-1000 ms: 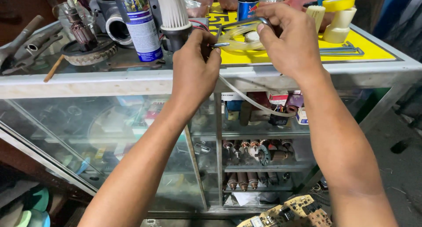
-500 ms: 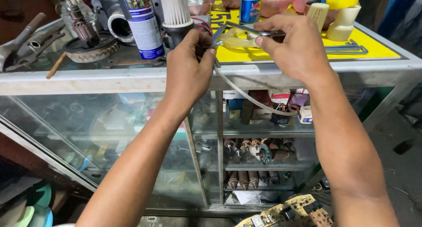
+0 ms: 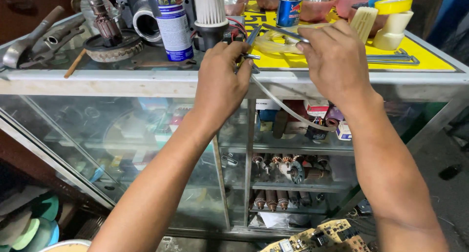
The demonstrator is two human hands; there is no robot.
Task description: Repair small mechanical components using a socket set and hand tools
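Your two arms are bare from the bottom edge of the view up to the glass cabinet (image 3: 122, 130): no sleeves, no gloves, no watch or strap at either wrist. Your left hand (image 3: 220, 83) shows no ring on the fingers that can be seen, and its thumbnail is short. Your right hand (image 3: 337, 61) is bare too, ringless, with knuckles and tendons standing out across its back.
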